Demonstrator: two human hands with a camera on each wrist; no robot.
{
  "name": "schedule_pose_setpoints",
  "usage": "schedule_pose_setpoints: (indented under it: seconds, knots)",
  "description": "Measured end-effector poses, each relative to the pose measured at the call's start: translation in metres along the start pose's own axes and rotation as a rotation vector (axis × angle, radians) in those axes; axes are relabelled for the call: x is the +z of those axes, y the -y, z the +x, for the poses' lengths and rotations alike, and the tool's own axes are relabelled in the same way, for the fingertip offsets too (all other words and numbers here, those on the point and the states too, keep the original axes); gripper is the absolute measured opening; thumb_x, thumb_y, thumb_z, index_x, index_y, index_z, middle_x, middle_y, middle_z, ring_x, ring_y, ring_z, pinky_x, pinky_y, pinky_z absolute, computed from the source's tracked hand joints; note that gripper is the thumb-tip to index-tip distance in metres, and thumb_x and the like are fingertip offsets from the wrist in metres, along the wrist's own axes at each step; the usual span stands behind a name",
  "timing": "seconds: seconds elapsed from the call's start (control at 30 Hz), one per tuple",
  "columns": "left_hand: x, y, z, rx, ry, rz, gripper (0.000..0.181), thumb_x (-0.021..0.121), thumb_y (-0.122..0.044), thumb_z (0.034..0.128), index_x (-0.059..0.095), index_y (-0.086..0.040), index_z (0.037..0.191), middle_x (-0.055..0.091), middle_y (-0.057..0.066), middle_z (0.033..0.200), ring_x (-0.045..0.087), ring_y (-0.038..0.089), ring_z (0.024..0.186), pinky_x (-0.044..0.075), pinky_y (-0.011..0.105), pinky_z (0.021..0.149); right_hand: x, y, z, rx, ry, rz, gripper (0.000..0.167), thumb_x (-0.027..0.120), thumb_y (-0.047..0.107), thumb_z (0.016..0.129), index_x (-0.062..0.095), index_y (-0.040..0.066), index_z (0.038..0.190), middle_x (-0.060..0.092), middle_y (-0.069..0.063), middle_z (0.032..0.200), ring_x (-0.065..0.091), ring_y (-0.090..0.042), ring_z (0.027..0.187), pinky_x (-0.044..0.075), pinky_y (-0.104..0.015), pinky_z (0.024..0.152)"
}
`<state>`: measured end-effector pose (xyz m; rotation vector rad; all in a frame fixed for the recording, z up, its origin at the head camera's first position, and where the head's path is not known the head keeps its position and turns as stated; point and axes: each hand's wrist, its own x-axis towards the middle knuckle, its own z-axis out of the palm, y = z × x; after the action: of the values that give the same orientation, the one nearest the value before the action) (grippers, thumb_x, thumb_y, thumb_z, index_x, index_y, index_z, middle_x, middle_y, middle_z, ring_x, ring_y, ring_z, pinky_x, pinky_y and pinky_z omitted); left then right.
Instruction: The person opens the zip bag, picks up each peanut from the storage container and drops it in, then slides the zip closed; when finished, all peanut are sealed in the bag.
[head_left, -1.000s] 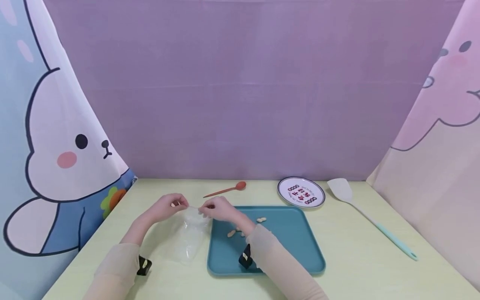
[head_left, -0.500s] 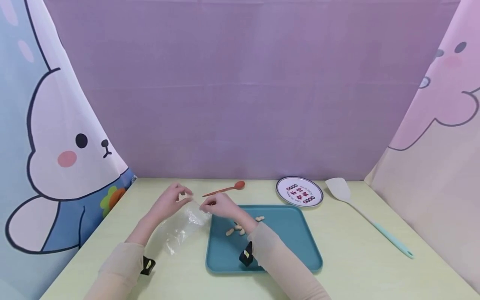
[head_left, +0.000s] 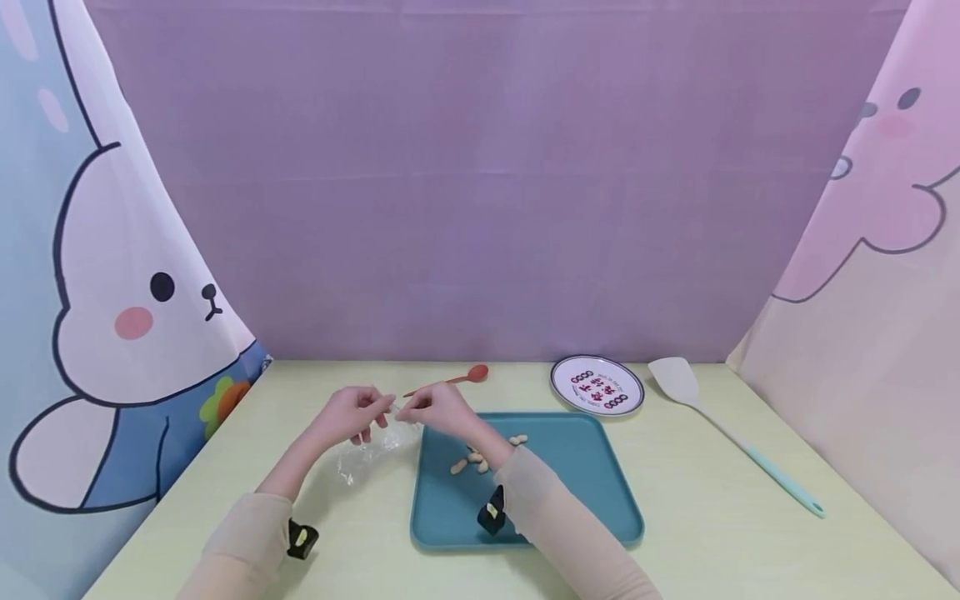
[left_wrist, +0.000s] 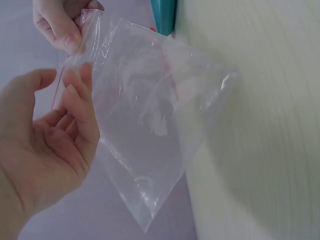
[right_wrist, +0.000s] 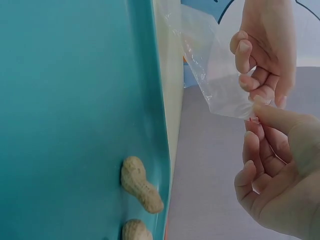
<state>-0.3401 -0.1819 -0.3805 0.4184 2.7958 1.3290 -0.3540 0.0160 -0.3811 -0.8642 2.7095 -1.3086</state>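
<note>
A clear zip-lock bag [head_left: 367, 457] with a red line along its mouth hangs above the table, left of the tray. My right hand [head_left: 444, 410] pinches a corner of the bag's mouth between thumb and index finger. Close beside it, my left hand [head_left: 351, 417] has its bent fingers against the bag's mouth edge. In the left wrist view, the left thumb [left_wrist: 45, 79] stands apart from the fingers, and the bag [left_wrist: 145, 95] looks flat with nothing visible inside. Several unshelled peanuts [right_wrist: 140, 185] lie on the teal tray [head_left: 577, 500] under my right forearm.
An orange-red spoon [head_left: 477, 373] lies behind the hands, partly hidden by the right one. Past the tray's back edge sits a white plate [head_left: 597, 385] with red lettering. A spatula [head_left: 780, 477] with a mint handle lies at the right. A purple curtain [head_left: 480, 183] backs the table.
My left hand rose and loosened, then came back down and in toward the right hand. The bag swung left and now hangs higher and more bunched. My right hand has barely moved.
</note>
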Motion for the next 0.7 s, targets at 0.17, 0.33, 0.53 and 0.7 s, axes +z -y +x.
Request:
schedule_pose_setpoints:
  seconds: [0.17, 0.33, 0.53, 0.7]
  knots:
    - [-0.002, 0.0014, 0.001, 0.061, 0.041, -0.023, 0.025, 0.056, -0.03, 0.0942, 0.064, -0.006, 0.092, 0.069, 0.012, 0.081, 0.058, 0.018, 0.051, 0.05, 0.032, 0.045, -0.0005, -0.0015, 0.0001, 0.007, -0.015, 0.024, 0.016, 0.07, 0.03, 0.085, 0.075, 0.015, 0.083, 0.069, 0.004, 0.076, 0.057, -0.011, 0.064, 0.044, -0.02, 0.057]
    - [-0.0063, 0.0017, 0.0007, 0.107, 0.094, -0.046, 0.023, 0.056, -0.029, 0.0948, 0.064, -0.007, 0.094, 0.068, 0.013, 0.083, 0.059, 0.019, 0.057, 0.051, 0.033, 0.047, -0.001, -0.005, 0.0007, -0.008, -0.016, 0.037, 0.018, 0.067, 0.029, 0.087, 0.074, 0.013, 0.083, 0.068, 0.003, 0.073, 0.059, -0.018, 0.066, 0.043, -0.019, 0.055]
    - [-0.0089, 0.0022, 0.0007, 0.12, 0.135, -0.07, 0.024, 0.055, -0.031, 0.0947, 0.063, -0.009, 0.099, 0.067, 0.011, 0.084, 0.06, 0.022, 0.065, 0.052, 0.035, 0.05, -0.0026, -0.0066, -0.0001, 0.024, 0.053, 0.184, 0.022, 0.063, 0.029, 0.09, 0.073, 0.01, 0.088, 0.068, -0.001, 0.077, 0.06, -0.011, 0.068, 0.054, -0.037, 0.074]
    - [-0.01, 0.0012, -0.0005, 0.147, 0.168, -0.062, 0.023, 0.054, -0.03, 0.0957, 0.062, -0.009, 0.1, 0.065, 0.009, 0.086, 0.061, 0.022, 0.071, 0.054, 0.035, 0.056, -0.0041, -0.0073, -0.0005, 0.069, 0.101, 0.265, 0.022, 0.061, 0.028, 0.091, 0.073, 0.01, 0.095, 0.07, -0.005, 0.085, 0.063, -0.016, 0.074, 0.05, -0.049, 0.086]
